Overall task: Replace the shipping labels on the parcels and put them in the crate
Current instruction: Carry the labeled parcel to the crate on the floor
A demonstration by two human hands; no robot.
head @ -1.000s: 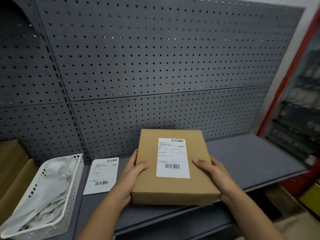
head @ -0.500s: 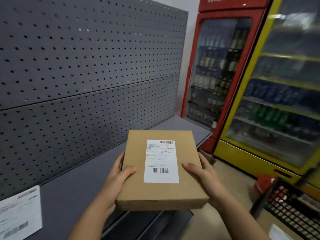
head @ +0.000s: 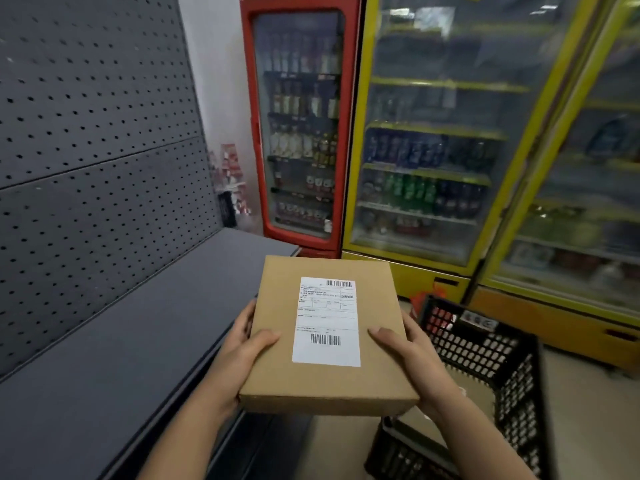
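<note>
A flat brown cardboard parcel (head: 277, 372) with a white shipping label (head: 327, 322) on its top face is held level in the air, just past the shelf's right end. My left hand (head: 242, 355) grips its left edge, thumb on top. On the opposite edge my right hand (head: 412, 358) holds it the same way. A black plastic lattice crate (head: 502, 362) stands on the floor to the lower right, partly hidden behind the parcel and my right forearm. Something brown lies at its bottom.
A grey shelf board (head: 121, 341) with a perforated grey back panel (head: 97, 168) runs along the left. A red glass-door fridge (head: 301, 123) and yellow-framed fridges (head: 450, 140) stand behind the crate. Beige floor shows around the crate.
The view and the parcel have swung right, away from the shelf. The white basket and loose label have left the view, and the black crate has come into sight under the parcel's right side.
</note>
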